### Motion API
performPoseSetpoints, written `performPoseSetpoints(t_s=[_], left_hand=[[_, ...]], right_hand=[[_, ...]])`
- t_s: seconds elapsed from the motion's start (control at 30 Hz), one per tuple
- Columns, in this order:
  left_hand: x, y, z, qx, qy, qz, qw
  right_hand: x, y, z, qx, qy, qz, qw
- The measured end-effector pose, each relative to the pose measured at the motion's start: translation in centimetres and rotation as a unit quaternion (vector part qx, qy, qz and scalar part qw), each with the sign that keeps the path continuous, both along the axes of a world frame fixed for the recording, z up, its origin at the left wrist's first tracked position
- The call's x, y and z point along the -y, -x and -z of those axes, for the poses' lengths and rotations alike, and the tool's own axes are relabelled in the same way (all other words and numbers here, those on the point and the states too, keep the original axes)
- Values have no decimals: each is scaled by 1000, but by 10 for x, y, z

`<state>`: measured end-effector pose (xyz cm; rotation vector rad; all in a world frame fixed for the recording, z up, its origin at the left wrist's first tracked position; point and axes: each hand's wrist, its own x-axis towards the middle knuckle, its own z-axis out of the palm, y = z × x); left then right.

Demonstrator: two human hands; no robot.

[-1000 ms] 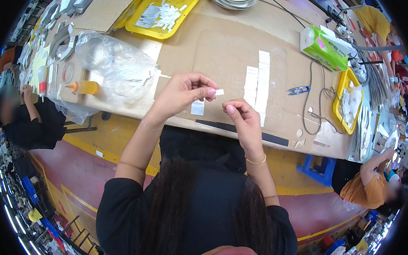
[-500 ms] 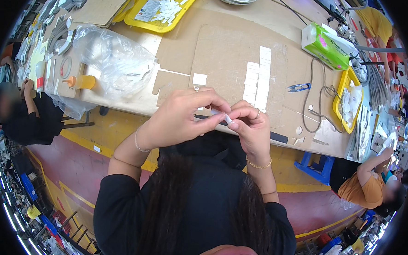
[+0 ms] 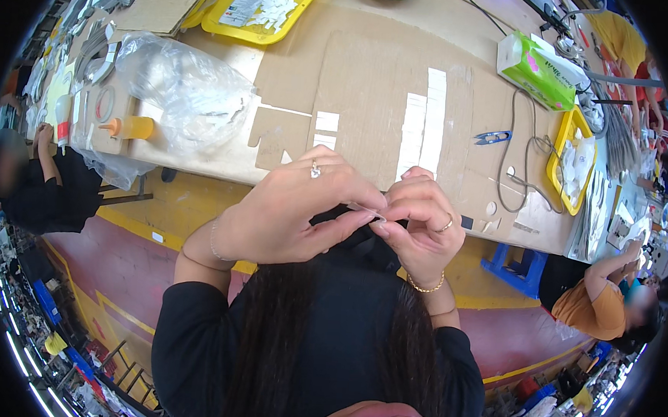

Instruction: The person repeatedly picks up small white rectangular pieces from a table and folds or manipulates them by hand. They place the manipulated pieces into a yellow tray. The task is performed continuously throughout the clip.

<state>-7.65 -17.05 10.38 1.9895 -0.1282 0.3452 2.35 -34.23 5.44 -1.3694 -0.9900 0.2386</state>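
Both hands meet close to me at the table's front edge. My left hand [image 3: 289, 206] pinches a small white strip [image 3: 366, 209] between thumb and forefinger. The fingertips of my right hand [image 3: 426, 227] press on the strip's other end; most of it is hidden by the fingers. On the cardboard sheet [image 3: 371, 82] beyond, small white pieces lie in two long columns, a right column [image 3: 434, 112] and a left column [image 3: 411, 129]. A few more white pieces [image 3: 326, 121] lie apart, just beyond my left hand.
A yellow tray [image 3: 266, 37] of white pieces sits at the far left, near a clear plastic bag [image 3: 182, 87] and a yellow squeeze bottle [image 3: 133, 128]. To the right are blue thread snips [image 3: 492, 137], a green tissue box [image 3: 536, 74] and a yellow basket [image 3: 555, 169]. People sit on both sides.
My hands have drawn nearer to me, and the white strip has turned so less of it shows. My view has shifted slightly, uncovering another white piece beyond my left hand.
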Motion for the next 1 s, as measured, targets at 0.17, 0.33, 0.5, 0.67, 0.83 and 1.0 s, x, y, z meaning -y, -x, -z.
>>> performPoseSetpoints(t_s=[0.17,0.33,0.5,0.67,0.83,1.0], left_hand=[[-1,2,-1,42,-48,50,997],[-1,4,-2,77,-61,58,993],[-1,5,-2,95,-78,60,991],[-1,5,-3,106,-96,73,987],[3,6,-6,93,-105,43,989],[-1,6,-6,108,-92,80,987]], right_hand=[[4,1,-6,50,-5,9,999],[6,1,-9,75,-8,7,997],[6,0,-10,71,-10,-3,997],[6,1,-11,65,-11,-9,998],[7,1,-12,59,-13,-13,998],[8,1,-12,50,-9,-19,999]])
